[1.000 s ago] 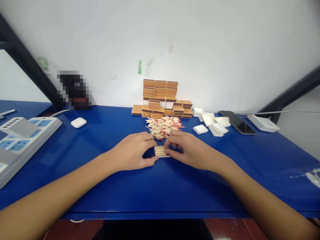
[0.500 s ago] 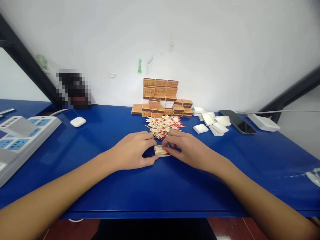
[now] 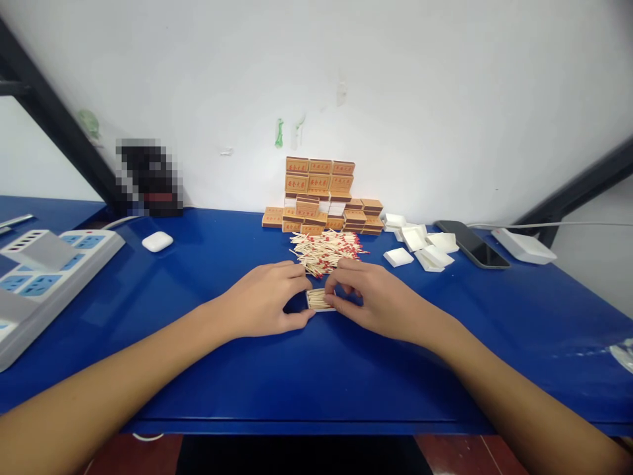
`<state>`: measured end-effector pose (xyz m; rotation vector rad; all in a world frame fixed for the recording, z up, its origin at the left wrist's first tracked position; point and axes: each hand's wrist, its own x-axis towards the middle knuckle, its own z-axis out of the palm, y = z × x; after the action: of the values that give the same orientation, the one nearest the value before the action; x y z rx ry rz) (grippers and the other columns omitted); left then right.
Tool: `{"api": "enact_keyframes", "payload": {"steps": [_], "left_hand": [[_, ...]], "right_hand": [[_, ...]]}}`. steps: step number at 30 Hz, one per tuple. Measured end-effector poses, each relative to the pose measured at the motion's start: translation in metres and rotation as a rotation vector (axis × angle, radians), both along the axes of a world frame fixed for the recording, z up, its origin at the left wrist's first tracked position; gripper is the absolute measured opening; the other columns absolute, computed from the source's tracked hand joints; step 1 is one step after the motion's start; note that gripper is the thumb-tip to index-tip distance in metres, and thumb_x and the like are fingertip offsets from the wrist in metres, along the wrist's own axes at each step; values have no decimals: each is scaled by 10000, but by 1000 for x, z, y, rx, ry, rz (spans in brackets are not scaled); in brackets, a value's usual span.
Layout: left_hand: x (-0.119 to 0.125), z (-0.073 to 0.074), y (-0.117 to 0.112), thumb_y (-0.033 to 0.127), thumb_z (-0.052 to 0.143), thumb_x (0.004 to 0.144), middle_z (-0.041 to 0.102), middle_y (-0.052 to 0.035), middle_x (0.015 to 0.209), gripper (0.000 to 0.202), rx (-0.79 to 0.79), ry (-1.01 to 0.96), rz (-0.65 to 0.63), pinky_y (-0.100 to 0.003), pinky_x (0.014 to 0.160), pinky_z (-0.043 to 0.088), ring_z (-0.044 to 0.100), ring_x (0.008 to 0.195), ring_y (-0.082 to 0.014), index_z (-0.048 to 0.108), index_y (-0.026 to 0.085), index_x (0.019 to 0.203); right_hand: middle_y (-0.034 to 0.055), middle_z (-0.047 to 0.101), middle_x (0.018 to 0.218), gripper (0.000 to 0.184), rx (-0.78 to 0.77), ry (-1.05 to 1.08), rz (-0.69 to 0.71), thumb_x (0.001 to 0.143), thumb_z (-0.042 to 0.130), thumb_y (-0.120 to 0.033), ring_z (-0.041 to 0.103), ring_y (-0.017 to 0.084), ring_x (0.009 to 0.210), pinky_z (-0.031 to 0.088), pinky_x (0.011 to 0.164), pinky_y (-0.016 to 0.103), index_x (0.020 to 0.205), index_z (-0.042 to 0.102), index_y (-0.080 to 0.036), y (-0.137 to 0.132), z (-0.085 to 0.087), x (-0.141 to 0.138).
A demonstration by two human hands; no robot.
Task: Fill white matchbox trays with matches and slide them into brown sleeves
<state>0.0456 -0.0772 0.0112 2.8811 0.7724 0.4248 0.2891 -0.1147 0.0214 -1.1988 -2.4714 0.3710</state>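
Observation:
A small white matchbox tray [image 3: 323, 310] lies on the blue table in front of me, filled with matches [image 3: 318, 298] laid lengthwise. My left hand [image 3: 270, 300] grips the tray's left end, thumb at the near corner and fingers at the far one. Over the tray's right end, my right hand [image 3: 368, 293] has its thumb and index finger pinched together at the matches; whether a match is between the fingertips I cannot make out. Just beyond both hands spreads a heap of loose red-tipped matches [image 3: 326, 251].
Behind the heap, matchboxes [image 3: 319, 183] stand stacked against the wall. Several white trays [image 3: 414, 236] lie to the right, near a phone [image 3: 472, 244] and a white box [image 3: 524, 247]. On the left are a white earphone case [image 3: 157, 241] and a power strip [image 3: 64, 290].
My right hand has shifted slightly right along the tray, uncovering more of the matches. The left hand keeps its hold, and the whole view has moved a little.

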Motion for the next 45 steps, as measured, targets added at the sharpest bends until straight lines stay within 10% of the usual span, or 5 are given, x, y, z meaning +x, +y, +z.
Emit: {"api": "enact_keyframes", "payload": {"steps": [24, 33, 45], "left_hand": [[-1, 0, 0, 374, 655, 960, 683, -51, 971, 257, -4, 8, 9, -365, 791, 528, 660, 908, -228, 728, 165, 1091], [-1, 0, 0, 362, 637, 965, 690, -59, 978, 236, 0, -15, -1, -364, 766, 528, 656, 905, -230, 736, 168, 1056], [-2, 1, 0, 350, 644, 961, 691, -55, 973, 235, -2, -10, 5, -359, 768, 522, 653, 904, -227, 739, 162, 1066]], "right_hand": [[20, 628, 865, 128, -102, 42, 74, 1026, 602, -222, 560, 147, 742, 404, 675, 280, 991, 726, -215, 5, 5, 10], [25, 587, 773, 184, 170, -46, -276, 1000, 604, -293, 515, 174, 698, 354, 649, 310, 884, 709, -196, 33, 11, 52], [52, 616, 866, 143, -137, -145, -180, 976, 605, -294, 548, 188, 767, 400, 682, 308, 897, 674, -197, 37, -3, 55]]}}
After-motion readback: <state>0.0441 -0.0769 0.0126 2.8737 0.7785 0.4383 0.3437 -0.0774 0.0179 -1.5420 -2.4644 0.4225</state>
